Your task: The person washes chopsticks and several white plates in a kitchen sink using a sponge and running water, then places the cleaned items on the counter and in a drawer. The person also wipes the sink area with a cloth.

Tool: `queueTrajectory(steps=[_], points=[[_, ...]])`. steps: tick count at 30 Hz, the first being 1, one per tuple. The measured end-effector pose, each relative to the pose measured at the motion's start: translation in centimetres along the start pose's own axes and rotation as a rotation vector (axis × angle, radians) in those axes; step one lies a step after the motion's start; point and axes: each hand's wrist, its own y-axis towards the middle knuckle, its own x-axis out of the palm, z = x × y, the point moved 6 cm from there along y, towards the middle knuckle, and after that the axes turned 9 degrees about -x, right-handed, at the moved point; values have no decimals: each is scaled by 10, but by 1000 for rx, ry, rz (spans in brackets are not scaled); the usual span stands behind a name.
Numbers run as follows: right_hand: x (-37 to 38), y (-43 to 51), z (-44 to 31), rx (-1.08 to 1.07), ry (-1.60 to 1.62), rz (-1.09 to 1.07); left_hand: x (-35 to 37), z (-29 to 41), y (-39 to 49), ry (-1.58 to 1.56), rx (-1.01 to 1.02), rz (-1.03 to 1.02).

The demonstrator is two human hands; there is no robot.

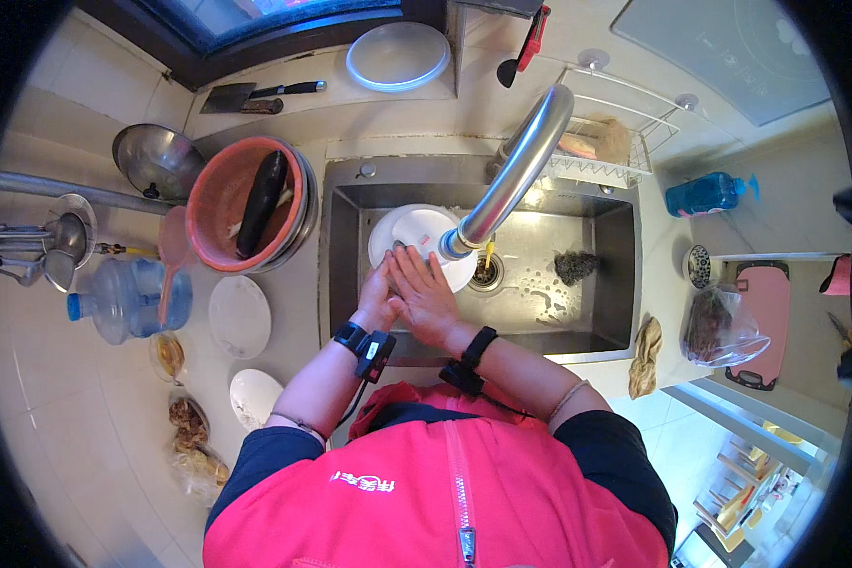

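My left hand [375, 292] and my right hand [426, 292] are pressed together over the left part of a stainless steel sink [619, 284]. The right lies partly across the left, its fingers stretched out. A small greyish bit shows by the fingertips; whether something is held between the palms is hidden. Just beyond the fingers, white plates [419, 221] lie stacked in the basin. The curved metal faucet [518, 167] reaches over them, its blue-ringed spout close to the right fingertips. A dark scouring pad [575, 267] rests on the wet basin floor, right of the drain [487, 273].
Left of the sink, an orange basin [197, 213] holds an eggplant [263, 202]. White plates [240, 317] and a water jug [131, 298] stand nearby. A cleaver [228, 99] lies on the back ledge. On the right are a blue soap bottle [703, 194] and a cloth [645, 358].
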Motion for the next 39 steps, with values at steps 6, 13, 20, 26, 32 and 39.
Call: queueTrajectory(steps=[6, 13, 20, 26, 32, 39], points=[[16, -26, 128, 448, 344, 254, -4, 8, -15, -25, 14, -120], [-4, -33, 149, 914, 1513, 336, -31, -1, -6, 133, -143, -216], [-23, -36, 49, 104, 340, -123, 47, 12, -16, 137, -320, -412], [0, -49, 65, 224, 458, -182, -17, -2, 6, 148, -203, -137], [38, -41, 9, -184, 350, -389, -7, -4, 0, 208, -141, -117], [1, -14, 77, 46, -77, -493, -11, 12, -3, 228, 19, -127]])
